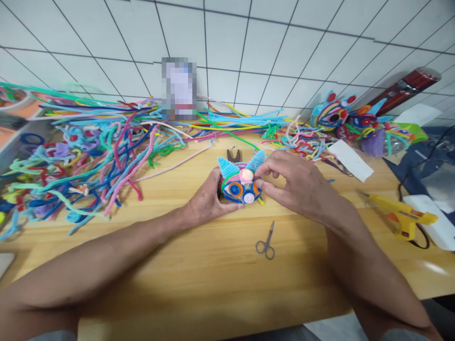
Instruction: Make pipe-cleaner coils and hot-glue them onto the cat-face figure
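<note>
A colourful pipe-cleaner animal head (234, 190) with light-blue pointed ears, orange-ringed eyes and a pink round nose is held just above the table. My left hand (205, 196) is closed around its left side, the thumb along the bottom edge. At its right side, my right hand (296, 184) has thumb and index finger bent together against the face, near the right eye and the brow. Whether something small lies between those fingertips is hidden. Small scissors (266, 244) lie on the wood in front. Behind the ears rest dark-handled pliers (233, 155), partly covered.
Pipe cleaners (121, 151) heap across the left and along the tiled wall. A yellow glue gun (405, 215) lies at right, its cord nearby. Finished heads (329, 113) stand at back right beside a red thermos (405, 90). White paper (351, 160) lies before them.
</note>
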Demonstrator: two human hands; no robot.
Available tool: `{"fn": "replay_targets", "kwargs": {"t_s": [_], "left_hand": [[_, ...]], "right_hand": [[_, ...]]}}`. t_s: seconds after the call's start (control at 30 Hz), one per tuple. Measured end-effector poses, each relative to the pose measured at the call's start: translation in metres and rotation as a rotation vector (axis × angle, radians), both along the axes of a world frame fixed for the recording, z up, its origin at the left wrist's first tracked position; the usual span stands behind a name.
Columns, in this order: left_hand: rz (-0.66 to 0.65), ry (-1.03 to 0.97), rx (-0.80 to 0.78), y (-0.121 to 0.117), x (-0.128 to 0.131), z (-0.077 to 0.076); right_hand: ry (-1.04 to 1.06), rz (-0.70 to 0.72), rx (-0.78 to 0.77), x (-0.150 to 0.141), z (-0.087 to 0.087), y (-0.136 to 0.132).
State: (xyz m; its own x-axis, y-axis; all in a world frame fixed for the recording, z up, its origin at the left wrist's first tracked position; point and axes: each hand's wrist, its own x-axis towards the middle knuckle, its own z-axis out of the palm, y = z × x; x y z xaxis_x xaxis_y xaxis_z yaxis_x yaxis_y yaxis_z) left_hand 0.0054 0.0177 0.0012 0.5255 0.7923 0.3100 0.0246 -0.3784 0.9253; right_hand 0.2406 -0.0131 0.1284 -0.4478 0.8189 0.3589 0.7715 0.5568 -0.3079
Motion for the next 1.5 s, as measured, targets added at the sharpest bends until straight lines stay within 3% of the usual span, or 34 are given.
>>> {"fn": "replay_targets", "kwargs": {"t_s": [0.3, 0.9, 1.27, 1.37, 1.5], "left_hand": [[0.016, 0.021, 0.02, 0.0, 0.0, 0.003], [0.014, 0.052, -0.039, -0.002, -0.003, 0.002], [-0.008, -0.024, -0.217, 0.001, 0.0, 0.008], [-0.007, -0.05, -0.186, 0.004, -0.002, 0.009], [0.054, -0.069, -0.067, 0.007, -0.008, 0.005]], "right_hand": [[0.017, -0.094, 0.11, -0.021, -0.012, -0.002], [0.144, -0.1, -0.01, -0.03, -0.021, -0.004], [0.468, -0.16, 0.079, -0.018, 0.01, -0.018], [0.474, -0.172, 0.061, -0.008, 0.002, -0.026], [0.416, -0.305, -0.032, 0.026, -0.031, -0.037]]}}
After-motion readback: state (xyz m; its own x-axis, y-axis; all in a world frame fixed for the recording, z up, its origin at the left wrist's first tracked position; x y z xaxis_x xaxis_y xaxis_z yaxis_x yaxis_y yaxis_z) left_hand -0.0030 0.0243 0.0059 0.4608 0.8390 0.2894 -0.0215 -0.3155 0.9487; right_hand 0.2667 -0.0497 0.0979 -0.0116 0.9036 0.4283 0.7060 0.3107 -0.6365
